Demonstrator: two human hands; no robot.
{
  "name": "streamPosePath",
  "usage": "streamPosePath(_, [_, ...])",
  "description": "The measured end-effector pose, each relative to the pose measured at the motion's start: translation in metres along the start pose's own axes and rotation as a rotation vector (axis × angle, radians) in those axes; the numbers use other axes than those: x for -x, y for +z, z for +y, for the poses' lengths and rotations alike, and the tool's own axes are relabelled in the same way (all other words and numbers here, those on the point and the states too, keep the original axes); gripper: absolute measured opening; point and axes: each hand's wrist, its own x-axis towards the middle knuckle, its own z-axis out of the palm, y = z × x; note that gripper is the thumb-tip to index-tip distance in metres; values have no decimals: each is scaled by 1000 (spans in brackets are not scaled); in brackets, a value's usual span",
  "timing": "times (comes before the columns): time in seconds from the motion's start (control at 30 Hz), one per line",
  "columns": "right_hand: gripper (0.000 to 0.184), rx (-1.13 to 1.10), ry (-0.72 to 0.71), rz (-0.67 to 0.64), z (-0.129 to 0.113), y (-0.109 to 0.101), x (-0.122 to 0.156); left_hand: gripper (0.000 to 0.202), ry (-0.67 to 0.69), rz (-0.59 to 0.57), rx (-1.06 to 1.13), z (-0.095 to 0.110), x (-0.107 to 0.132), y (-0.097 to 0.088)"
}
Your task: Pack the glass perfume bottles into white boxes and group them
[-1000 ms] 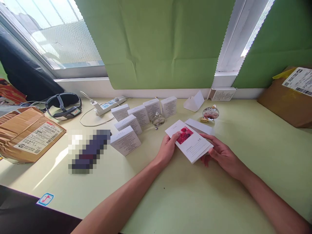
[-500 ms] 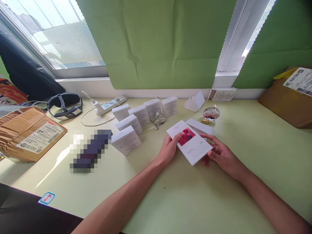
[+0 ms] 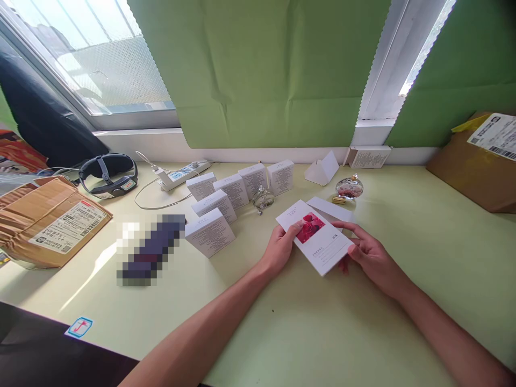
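A flat white box with a red rose picture [image 3: 316, 236] is held just above the pale green table [image 3: 306, 328] by both hands. My left hand [image 3: 279, 248] grips its left edge with the thumb on top. My right hand [image 3: 370, 257] pinches its right corner. Beneath the box lies another flat white piece [image 3: 334, 209]. Behind them stand a round glass perfume bottle with a gold cap [image 3: 349, 188] and a smaller clear bottle [image 3: 263, 199].
Several small white boxes [image 3: 209, 232] stand in a curved row left of my hands. A folded white card [image 3: 321, 168], a power strip [image 3: 181, 173], a black head strap [image 3: 108, 175] and cardboard parcels at far left [image 3: 48, 220] and far right [image 3: 479, 161] ring the table.
The rose box has shifted very slightly; my right fingers have closed in a little on its right corner. Nothing else has moved.
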Motion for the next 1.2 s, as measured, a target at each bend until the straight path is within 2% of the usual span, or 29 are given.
streamPosePath(0.1, [65, 43, -25, 1, -6, -1, 2, 37, 10, -18, -54, 1, 3, -1])
streamPosePath(0.27, [61, 70, 15, -40, -13, 4, 6, 38, 17, -183, -253, 2, 11, -1])
streamPosePath(0.33, [57, 81, 47, -44, -10, 6, 6, 36, 49, -201, -305, 2, 12, -1])
streamPosePath(0.4, [49, 167, 21, 47, -7, 6, 5, 35, 69, -162, -325, 2, 12, -1])
streamPosePath(0.47, [37, 298, -82, 276, -4, 1, 3, 34, 64, -129, -328, 2, 11, -2])
streamPosePath(0.53, [30, 402, -196, 533, -1, -7, -1, 32, 57, -147, -334, 2, 10, -3])
streamPosePath(0.6, [33, 462, -251, 667, 1, -17, -5, 29, 67, -177, -341, 3, 10, -3])
streamPosePath(0.67, [46, 516, -243, 666, 5, -24, -10, 29, 76, -179, -321, 4, 10, -2])
streamPosePath(0.77, [61, 648, -201, 593, 11, -28, -14, 33, 57, -157, -260, 6, 11, 0])
streamPosePath(0.9, [42, 729, -219, 563, 13, -29, -13, 31, 49, -171, -250, 7, 11, 1])
streamPosePath(1.07, [26, 583, -291, 742, -1, -32, -8, 25, 79, -162, -292, 5, 10, -1])
streamPosePath(1.2, [29, 308, -257, 975, -11, -45, -5, 24, 76, -146, -260, 4, 10, -2])
